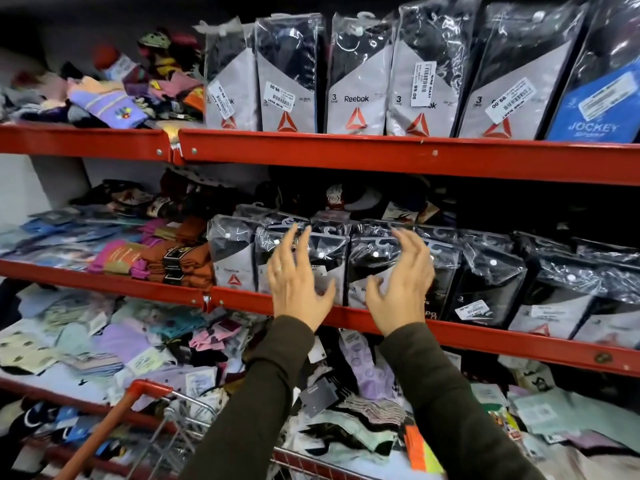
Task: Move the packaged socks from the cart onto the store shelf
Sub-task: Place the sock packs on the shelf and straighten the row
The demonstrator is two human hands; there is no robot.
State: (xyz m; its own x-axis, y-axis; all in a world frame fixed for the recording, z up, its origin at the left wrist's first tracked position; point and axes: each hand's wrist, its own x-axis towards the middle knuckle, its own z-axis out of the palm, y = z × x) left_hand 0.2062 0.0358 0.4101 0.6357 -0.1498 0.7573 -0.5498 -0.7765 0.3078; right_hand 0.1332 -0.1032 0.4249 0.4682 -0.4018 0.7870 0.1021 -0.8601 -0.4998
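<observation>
A row of packaged socks (pixel 370 258) in clear plastic with grey and black card stands along the middle shelf (pixel 485 336), which has a red front edge. My left hand (pixel 298 278) is in front of those packs, fingers spread, holding nothing. My right hand (pixel 403 282) is beside it, also spread and empty, close to the packs' fronts. Whether the fingertips touch the plastic is unclear. More of the same packs (pixel 356 77) stand upright on the top shelf. The cart (pixel 152 420), wire with a red-orange handle, is at the lower left below my arms.
Loose colourful socks are piled on the left of the top shelf (pixel 114 95) and on the middle shelf's left (pixel 138 251). The bottom shelf (pixel 363 403) is heaped with mixed sock packs. A blue pack (pixel 599 109) stands at the top right.
</observation>
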